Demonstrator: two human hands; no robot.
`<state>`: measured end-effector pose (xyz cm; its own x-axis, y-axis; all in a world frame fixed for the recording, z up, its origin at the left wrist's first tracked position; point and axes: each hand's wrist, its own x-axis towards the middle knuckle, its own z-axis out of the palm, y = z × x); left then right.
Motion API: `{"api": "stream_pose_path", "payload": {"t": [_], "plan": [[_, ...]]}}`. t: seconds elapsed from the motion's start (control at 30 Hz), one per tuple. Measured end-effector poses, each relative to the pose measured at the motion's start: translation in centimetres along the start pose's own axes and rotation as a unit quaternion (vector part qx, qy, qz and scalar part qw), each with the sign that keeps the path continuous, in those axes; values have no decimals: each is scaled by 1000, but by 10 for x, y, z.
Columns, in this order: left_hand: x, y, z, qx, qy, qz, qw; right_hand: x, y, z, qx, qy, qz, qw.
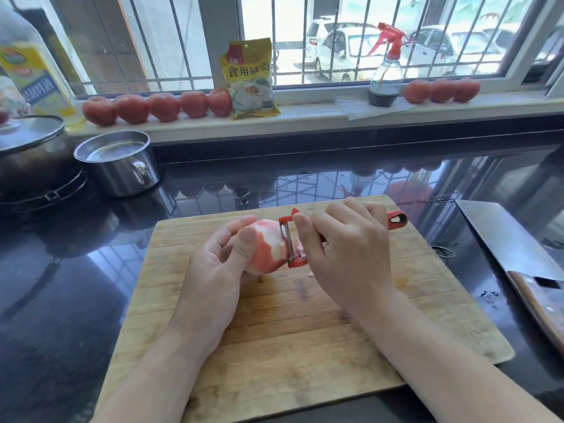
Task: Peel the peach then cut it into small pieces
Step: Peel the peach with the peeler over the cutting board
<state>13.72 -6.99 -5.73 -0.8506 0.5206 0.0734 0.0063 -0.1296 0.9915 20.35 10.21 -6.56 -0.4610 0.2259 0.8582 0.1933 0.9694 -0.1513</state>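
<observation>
At centre frame, above a pale wooden cutting board (274,331), the left hand (213,270) grips a round, partly peeled pink peach (265,248). The right hand (345,254) grasps a red-handled Y-shaped peeler (290,239), its blade upright against the peach's right side. A steel cleaver (503,239) lies at right, unobstructed.

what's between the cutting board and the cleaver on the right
In the head view, only bare black counter separates the cutting board from the cleaver; a small dark ring lies by the board's edge.
</observation>
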Motion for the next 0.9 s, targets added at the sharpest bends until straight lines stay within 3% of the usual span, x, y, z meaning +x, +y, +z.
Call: {"api": "stream_pose_path", "payload": {"t": [0.33, 0.5, 0.63, 0.77, 0.9], "plan": [[0, -1, -1, 41, 13, 18, 999, 2, 12, 2, -90, -58, 37, 994], [2, 0, -2, -5, 34, 9, 999, 3, 27, 1, -142, -74, 66, 985], [5, -2, -1, -62, 37, -45, 996, 2, 26, 2, -150, -79, 70, 983], [6, 0, 1, -121, 40, -92, 988, 5, 25, -3, -71, 0, 72, 995], [5, 2, 3, -105, 12, -82, 991, 1, 1, -1, 57, 10, 7, 998]]}}
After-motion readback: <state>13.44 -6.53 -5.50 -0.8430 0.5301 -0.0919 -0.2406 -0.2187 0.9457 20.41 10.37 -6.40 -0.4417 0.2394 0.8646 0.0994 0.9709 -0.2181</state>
